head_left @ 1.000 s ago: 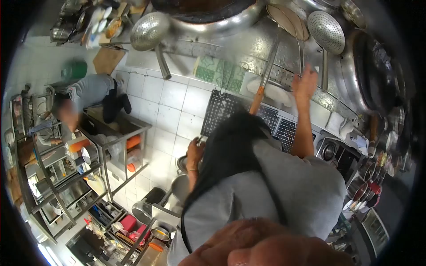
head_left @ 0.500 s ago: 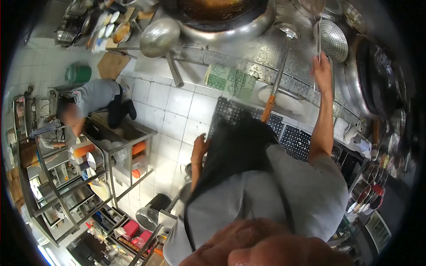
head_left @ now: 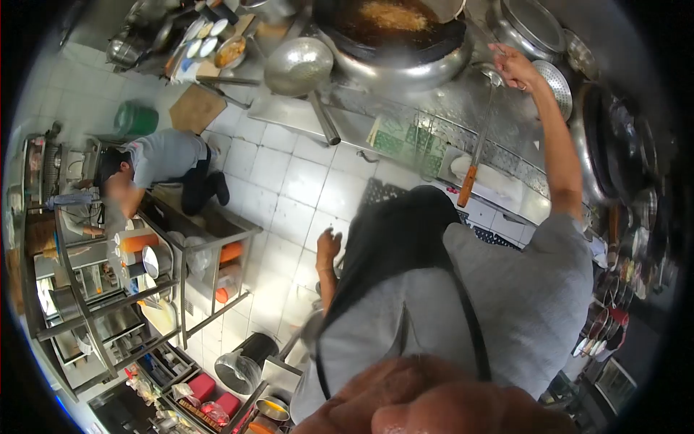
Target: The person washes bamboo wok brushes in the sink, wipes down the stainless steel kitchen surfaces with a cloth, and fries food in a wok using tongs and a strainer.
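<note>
My right hand (head_left: 516,69) is stretched out over the stove, its fingers closed around what seems to be the thin handle of a long-handled strainer. The round head of that strainer (head_left: 447,9) is at the right side of a dark wok (head_left: 340,23) with brown, bubbling liquid in it. Below my right hand, a ladle with a wooden grip (head_left: 468,184) lies across the steel counter. A perforated skimmer (head_left: 555,88) rests just right of my wrist. My left hand (head_left: 329,248) hangs over the tiled floor, fingers loosely bent and apart, holding nothing.
A large perforated scoop (head_left: 298,66) overhangs the counter edge left of the wok. Another wok (head_left: 603,137) stands at the right. A co-worker (head_left: 170,155) bends over a metal shelf rack (head_left: 184,289) at the left. A black bin (head_left: 259,351) stands on the floor.
My right hand has moved forward and left, carrying the strainer's head to the wok. The view has shifted, bringing more of the wok into sight. My left hand still hangs free.
</note>
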`<state>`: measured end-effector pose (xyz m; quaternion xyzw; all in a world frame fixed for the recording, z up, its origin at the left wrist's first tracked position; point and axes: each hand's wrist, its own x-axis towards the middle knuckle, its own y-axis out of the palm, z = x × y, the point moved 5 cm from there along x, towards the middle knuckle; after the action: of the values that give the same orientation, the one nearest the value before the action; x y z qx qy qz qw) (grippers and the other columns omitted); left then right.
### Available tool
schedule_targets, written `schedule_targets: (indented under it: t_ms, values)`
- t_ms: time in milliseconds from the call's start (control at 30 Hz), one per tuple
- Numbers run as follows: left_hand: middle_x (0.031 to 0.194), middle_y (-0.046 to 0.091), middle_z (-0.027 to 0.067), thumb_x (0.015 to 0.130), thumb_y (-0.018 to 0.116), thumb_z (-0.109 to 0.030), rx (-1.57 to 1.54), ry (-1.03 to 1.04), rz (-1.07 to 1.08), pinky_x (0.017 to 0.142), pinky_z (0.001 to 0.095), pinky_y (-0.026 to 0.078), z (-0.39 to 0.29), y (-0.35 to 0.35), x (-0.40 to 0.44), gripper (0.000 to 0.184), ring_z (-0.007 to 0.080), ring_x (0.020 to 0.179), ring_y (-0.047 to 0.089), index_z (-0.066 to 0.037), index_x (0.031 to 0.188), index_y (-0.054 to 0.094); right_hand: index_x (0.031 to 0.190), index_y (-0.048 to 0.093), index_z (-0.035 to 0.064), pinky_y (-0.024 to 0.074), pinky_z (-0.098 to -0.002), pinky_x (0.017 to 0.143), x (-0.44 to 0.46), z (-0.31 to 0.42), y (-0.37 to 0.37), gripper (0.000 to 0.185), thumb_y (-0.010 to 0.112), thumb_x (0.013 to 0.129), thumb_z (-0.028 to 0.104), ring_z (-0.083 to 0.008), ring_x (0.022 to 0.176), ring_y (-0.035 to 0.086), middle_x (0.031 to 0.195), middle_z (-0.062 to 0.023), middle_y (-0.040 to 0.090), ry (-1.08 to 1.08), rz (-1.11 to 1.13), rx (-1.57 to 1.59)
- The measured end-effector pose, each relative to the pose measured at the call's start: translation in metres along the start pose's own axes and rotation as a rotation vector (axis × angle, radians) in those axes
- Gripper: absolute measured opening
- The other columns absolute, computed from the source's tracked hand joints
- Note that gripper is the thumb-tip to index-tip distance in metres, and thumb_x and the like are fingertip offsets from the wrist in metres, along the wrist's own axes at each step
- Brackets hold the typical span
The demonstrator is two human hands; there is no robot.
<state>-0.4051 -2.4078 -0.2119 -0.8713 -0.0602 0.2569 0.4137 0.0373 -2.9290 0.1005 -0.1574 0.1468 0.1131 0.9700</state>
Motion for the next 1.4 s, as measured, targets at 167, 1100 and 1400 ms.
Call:
schedule_targets:
  t_ms: [167, 1100, 1400]
  values:
    - [0.102, 0.068, 0.0265, 0.084, 0.066, -0.031, -0.037, -0.206, 0.056, 0.09, 0.0413, 0.05, 0.032, 0.005, -0.032, 0.052, 0.0387, 0.103, 0.064, 0.005, 0.121, 0.059, 0.144, 0.032, 0.0049, 0.0248, -0.0207, 0.031, -0.009, 0.025, 0.033, 0.047, 0.044, 0.098, 0.005, -0.0027, 0.041, 0.032, 0.072, 0.0032, 0.046, 0.164, 0.199, 0.246]
    - [0.109, 0.066, 0.0264, 0.084, 0.066, -0.036, -0.073, -0.125, 0.21, 0.093, 0.0391, 0.05, 0.046, 0.054, 0.02, 0.05, 0.036, 0.108, 0.063, 0.003, 0.117, 0.064, 0.108, 0.042, 0.007, 0.0218, -0.0231, 0.035, -0.003, 0.012, 0.174, 0.013, 0.038, 0.097, 0.0, -0.0065, 0.041, 0.032, 0.067, -0.0012, 0.043, 0.131, 0.077, 0.927]
    - [0.114, 0.065, 0.0252, 0.084, 0.065, -0.035, -0.043, -0.151, 0.204, 0.096, 0.0402, 0.048, 0.043, 0.047, 0.011, 0.049, 0.0373, 0.111, 0.061, 0.003, 0.115, 0.064, 0.117, 0.04, 0.0051, 0.029, -0.0218, 0.034, 0.025, 0.001, 0.179, 0.025, 0.038, 0.095, -0.005, -0.0066, 0.042, 0.035, 0.073, -0.0047, 0.046, 0.321, 0.448, 1.308]
